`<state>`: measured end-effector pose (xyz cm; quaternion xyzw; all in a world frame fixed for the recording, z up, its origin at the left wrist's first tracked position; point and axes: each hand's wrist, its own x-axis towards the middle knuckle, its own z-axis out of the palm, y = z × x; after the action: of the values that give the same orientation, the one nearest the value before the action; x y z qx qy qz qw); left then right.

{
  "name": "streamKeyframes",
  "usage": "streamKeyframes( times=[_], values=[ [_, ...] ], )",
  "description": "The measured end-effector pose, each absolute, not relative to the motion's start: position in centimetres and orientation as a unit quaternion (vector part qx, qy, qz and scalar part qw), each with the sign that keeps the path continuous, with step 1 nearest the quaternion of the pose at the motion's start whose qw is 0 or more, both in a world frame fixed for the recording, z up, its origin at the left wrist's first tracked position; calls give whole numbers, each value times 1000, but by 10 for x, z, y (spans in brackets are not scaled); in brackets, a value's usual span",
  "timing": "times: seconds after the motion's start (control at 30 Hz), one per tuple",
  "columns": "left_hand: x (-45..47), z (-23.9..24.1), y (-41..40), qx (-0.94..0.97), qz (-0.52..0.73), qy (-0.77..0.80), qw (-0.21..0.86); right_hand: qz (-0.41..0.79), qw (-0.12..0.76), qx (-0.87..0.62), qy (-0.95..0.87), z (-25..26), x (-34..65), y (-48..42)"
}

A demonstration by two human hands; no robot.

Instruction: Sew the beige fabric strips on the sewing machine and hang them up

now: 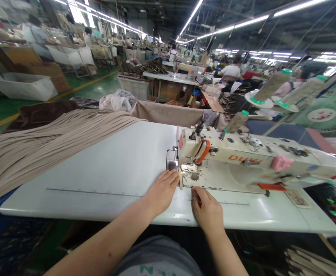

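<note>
A narrow beige fabric strip runs under the head of the white sewing machine, its near end on the tabletop. My left hand lies flat beside the metal needle plate, fingers stretched forward and fingertips at the strip's left edge. To the right of the strip, my right hand rests at the front of the machine bed, its fingers curled together. Something small and dark shows between those fingers, too unclear to name. The needle itself is hard to make out.
A large bundle of beige strips drapes over the left side of the white table. Thread cones and a green fan stand at the right. Beyond, people sit at other machines. More strips hang low right.
</note>
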<state>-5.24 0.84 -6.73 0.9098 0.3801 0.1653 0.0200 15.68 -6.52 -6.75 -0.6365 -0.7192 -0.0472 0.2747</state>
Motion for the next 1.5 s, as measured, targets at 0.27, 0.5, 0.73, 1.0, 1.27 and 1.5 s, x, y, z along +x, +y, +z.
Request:
streamKeyframes(
  times=[0.27, 0.5, 0.73, 1.0, 1.27, 1.5],
  values=[
    [-53, -69, 9, 909, 171, 380, 9, -40, 280, -641, -713, -68, 156, -66],
    [-52, -69, 21, 909, 151, 388, 13, -40, 279, -645, -711, -69, 156, -67],
    [-50, -49, 34, 910, 119, 396, 35, -42, 280, -643, -711, -71, 156, -68],
    [-49, -46, 41, 904, 122, 404, 67, -32, 276, -646, -711, -73, 157, -68],
    [-47, -51, 91, 867, 223, 409, 175, -21, 279, -650, -707, -70, 156, -69],
    [-35, -57, 135, 883, 195, 393, 167, -28, 278, -651, -706, -70, 156, -69]
  ],
)
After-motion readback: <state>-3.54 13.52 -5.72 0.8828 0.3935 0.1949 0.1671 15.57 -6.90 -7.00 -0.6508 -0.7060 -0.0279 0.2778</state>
